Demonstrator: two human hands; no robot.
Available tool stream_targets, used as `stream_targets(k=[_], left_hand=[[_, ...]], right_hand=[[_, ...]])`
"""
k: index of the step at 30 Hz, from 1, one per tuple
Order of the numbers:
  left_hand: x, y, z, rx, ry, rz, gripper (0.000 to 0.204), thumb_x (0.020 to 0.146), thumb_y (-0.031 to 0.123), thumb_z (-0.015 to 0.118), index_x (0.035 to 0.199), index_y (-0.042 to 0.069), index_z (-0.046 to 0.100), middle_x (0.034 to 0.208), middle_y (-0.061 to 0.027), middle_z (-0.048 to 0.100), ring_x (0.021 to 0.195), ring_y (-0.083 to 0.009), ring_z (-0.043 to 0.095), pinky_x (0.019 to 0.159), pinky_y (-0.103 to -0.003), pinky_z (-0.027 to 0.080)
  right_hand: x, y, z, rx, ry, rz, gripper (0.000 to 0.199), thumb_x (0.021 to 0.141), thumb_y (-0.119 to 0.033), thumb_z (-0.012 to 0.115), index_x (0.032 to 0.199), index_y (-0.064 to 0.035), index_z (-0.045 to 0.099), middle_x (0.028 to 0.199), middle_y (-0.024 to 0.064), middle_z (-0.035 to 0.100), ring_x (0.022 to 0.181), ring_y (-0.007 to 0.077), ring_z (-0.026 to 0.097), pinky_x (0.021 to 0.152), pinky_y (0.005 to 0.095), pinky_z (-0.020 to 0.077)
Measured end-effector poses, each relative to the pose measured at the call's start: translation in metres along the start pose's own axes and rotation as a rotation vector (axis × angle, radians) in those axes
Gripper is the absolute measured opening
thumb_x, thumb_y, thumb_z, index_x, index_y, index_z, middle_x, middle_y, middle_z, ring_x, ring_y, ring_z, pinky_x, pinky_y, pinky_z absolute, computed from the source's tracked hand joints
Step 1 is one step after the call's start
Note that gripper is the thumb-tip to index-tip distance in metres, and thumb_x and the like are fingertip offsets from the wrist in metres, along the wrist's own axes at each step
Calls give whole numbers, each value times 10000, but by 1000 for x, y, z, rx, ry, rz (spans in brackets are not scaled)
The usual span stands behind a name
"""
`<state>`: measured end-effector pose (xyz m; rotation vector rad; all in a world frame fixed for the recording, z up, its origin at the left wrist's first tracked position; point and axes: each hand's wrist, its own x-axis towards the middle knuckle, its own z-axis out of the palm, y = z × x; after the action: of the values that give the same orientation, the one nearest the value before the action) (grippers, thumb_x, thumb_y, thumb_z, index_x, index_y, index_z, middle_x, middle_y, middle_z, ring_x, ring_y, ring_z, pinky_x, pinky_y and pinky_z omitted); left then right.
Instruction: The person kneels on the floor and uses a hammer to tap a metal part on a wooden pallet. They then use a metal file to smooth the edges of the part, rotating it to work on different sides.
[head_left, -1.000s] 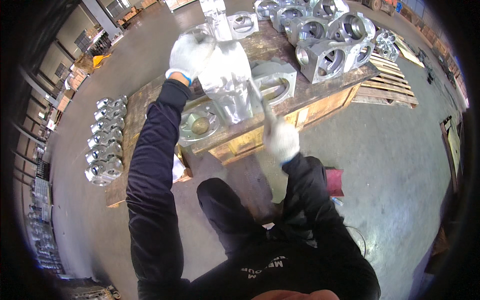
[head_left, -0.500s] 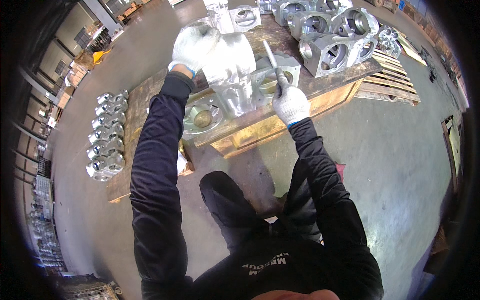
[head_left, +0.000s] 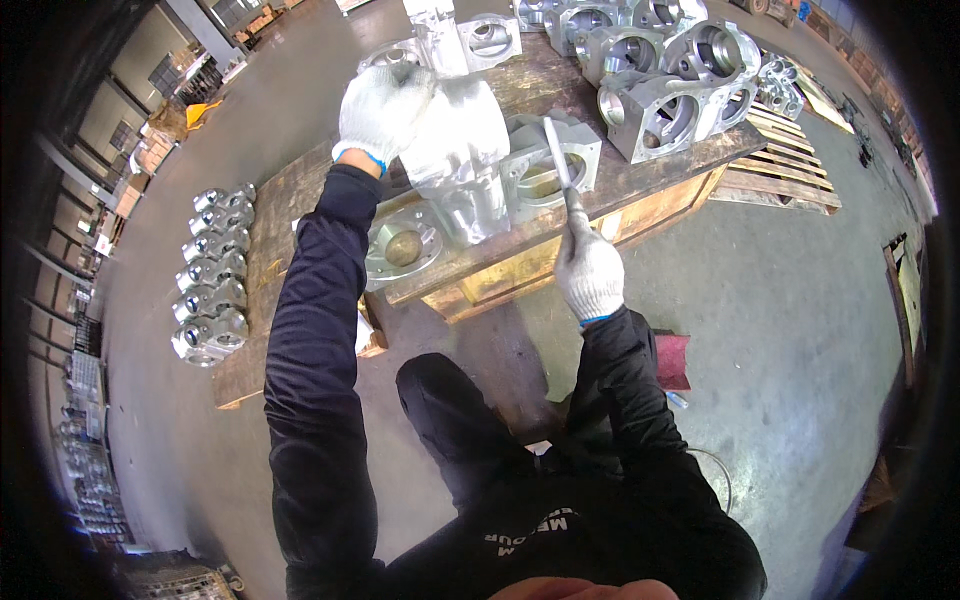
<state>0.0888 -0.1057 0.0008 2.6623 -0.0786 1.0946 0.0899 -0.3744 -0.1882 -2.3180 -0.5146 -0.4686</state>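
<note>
A large silvery metal casting [head_left: 462,150], glaring bright in the light, stands at the near edge of the wooden workbench [head_left: 655,182]. It has a broad round body and flanged ends, one with a round bore. My left hand [head_left: 385,115], in a white knitted glove, is closed over the casting's upper left side; its fingertips are partly lost in glare. In my right hand [head_left: 590,275], also gloved, is a long flat hand file [head_left: 557,152], gripped at its handle. The blade points up and away, beside the casting's right flange [head_left: 548,175].
Several similar castings [head_left: 680,95] crowd the bench's far right, and another casting [head_left: 437,35] stands behind. Smaller castings [head_left: 212,275] form a row at the left. A wooden pallet [head_left: 780,175] lies beyond the right end. Something red [head_left: 672,360] is on the floor near my right arm.
My right hand has drawn back toward me and slightly right, bringing the file along. The left hand stays on the casting, shifted slightly.
</note>
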Motion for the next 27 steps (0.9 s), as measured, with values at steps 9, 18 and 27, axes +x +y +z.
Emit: stream_targets(k=[9,18,27], left_hand=[[3,1,-1,-1,-27,20,415,973,375,628,1001,-22,746,659,-152,655,569,-216,629,589,-368,484],[-1,-17,5,48,2,178,400,975,349,630,1009,-33,742,674,-146,665,581,-192,626,586,-353,481],[3,2,-2,49,-111,-113,304,973,331,559,947,88,740,825,-188,709,782,-395,687,711,-472,537]], right_hand=[[6,15,0,197,38,-8,544,971,-50,555,1505,-139,495,933,296,685,789,444,699,652,484,559],[33,9,-10,147,170,-109,528,946,-89,568,1468,-79,492,736,268,658,668,448,668,586,519,538],[24,35,-10,34,148,-86,515,953,-132,581,1462,-78,522,713,230,654,625,414,654,574,496,529]])
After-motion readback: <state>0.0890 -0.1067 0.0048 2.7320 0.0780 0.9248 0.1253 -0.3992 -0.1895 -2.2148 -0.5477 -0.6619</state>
